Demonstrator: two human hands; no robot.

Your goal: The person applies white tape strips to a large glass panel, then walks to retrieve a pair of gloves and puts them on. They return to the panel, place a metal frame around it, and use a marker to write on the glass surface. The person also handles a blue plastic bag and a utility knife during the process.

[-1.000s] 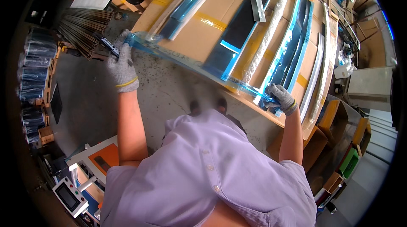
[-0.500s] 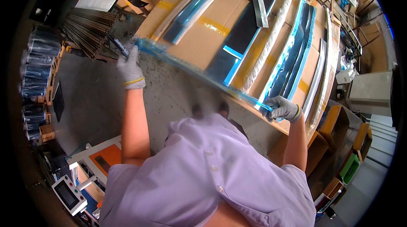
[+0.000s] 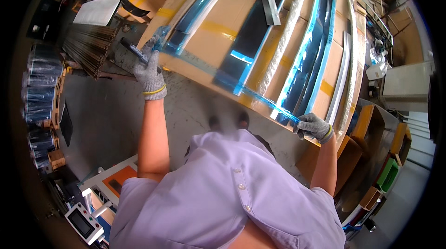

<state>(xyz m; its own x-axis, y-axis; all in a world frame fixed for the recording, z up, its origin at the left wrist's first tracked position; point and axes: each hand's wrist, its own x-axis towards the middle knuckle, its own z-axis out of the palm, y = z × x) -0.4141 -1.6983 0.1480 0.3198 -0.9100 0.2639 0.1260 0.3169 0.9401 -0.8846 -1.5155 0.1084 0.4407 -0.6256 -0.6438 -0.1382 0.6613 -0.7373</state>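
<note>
Cardboard-topped bench (image 3: 218, 40): each gloved hand's grip, left hand (image 3: 149, 73), right hand (image 3: 315, 127), pinches long blue-filmed strip (image 3: 223, 75).

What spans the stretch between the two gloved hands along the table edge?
In the head view, a long, thin strip in blue film runs from the left hand to the right hand, over the cardboard-covered table.

Factory workshop floor, bare concrete underfoot, a long cardboard-covered workbench (image 3: 218, 30) laid with film-wrapped metal strips (image 3: 306, 58), a bundle of thin rods (image 3: 88, 47) beside it, stacked cardboard boxes (image 3: 371, 128), a small control panel (image 3: 86, 223) nearby
</note>
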